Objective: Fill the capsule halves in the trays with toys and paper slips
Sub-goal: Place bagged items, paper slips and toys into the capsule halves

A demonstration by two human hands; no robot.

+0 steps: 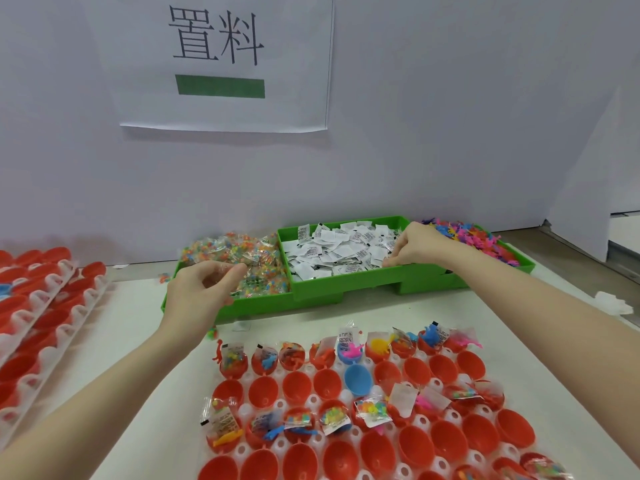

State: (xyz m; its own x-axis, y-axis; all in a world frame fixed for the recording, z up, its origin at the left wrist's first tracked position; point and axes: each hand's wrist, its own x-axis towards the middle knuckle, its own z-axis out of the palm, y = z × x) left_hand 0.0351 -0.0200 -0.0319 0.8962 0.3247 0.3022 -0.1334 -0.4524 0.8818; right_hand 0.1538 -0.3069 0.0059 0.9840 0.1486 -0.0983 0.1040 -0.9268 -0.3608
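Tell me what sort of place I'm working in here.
Most likely a hand-packing station in a toy factory or assembly workshop. Green bins hold bulk paper slips and bead packets, trays of red capsule halves wait for filling, and a printed sign marks the white partition.

Both arms reach far across the table (pixel 145 344) to three green bins. The left hand (pixel 199 294) hovers over the left bin (pixel 228 311), fingers curled at a clear packet of coloured beads (pixel 242 261). The right hand (pixel 420 245) dips into the middle bin (pixel 346 284), its fingers pinching among white paper slips (pixel 339 251). The right bin (pixel 523 266) holds pink and blue toys (pixel 467 235). Near, a white tray (pixel 313 401) carries red capsule halves (pixel 296 384) and one blue half (pixel 357 379), some holding packets, toys and slips. At left, stacked trays of red halves (pixel 38 306). A printed sign (pixel 225 64) hangs on the far wall.
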